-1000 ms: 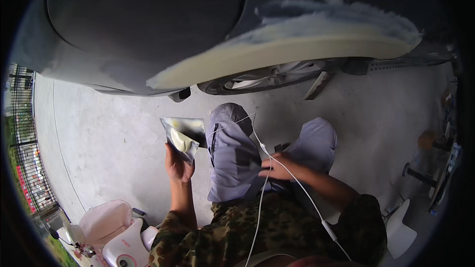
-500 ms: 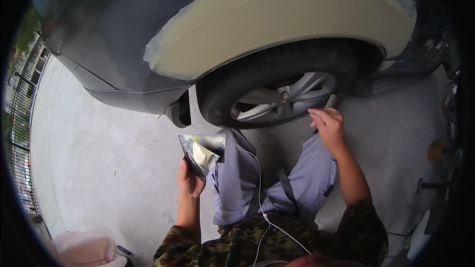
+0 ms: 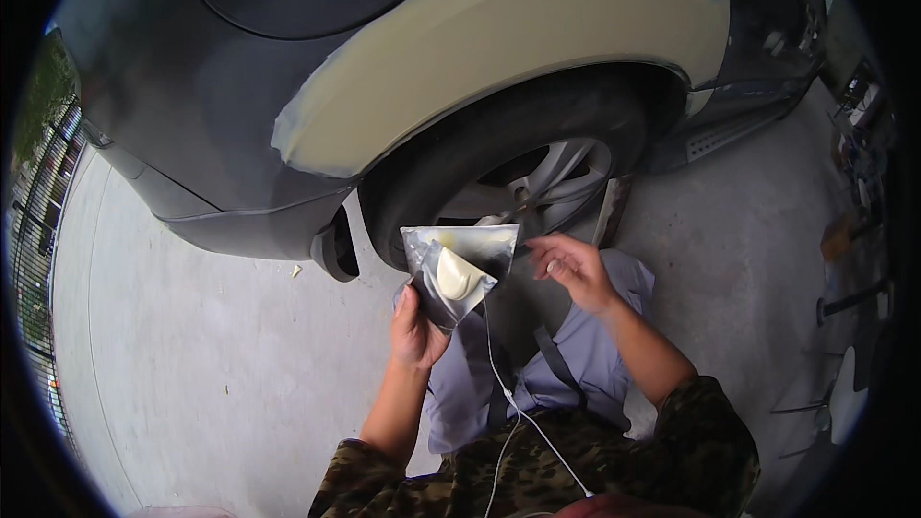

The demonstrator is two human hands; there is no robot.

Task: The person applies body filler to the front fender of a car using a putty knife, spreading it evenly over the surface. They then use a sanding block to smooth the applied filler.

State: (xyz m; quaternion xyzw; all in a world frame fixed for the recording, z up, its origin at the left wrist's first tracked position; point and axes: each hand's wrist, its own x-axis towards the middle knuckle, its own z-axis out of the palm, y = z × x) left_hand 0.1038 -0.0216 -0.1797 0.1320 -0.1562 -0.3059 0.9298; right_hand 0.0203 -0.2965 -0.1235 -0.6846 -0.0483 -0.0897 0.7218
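Observation:
My left hand (image 3: 417, 326) grips a silver sheet (image 3: 491, 247), apparently metal, carrying a thick lump of cream paste (image 3: 459, 273), possibly on a smaller blade lying over it. My right hand (image 3: 571, 269) is beside the sheet's right edge, fingers loosely bent and apart, holding nothing visible. In front of me a dark car's wheel arch bears a broad band of cream filler (image 3: 537, 24), smeared thinner along its upper edge. The wheel (image 3: 499, 125) sits under it, its lower part partly hidden behind the sheet.
My grey-trousered legs (image 3: 614, 364) are bent below, with white cables (image 3: 508, 393) hanging over them. Grey concrete floor (image 3: 173, 345) surrounds me. A black fence (image 3: 48, 278) runs at the far left. Tools and a cardboard-coloured block (image 3: 835, 235) stand at the right.
The view has tilted up to show more wheel and arch. My left hand has moved up and rightward with the sheet; my right hand rose from my lap and has since moved left, toward the sheet.

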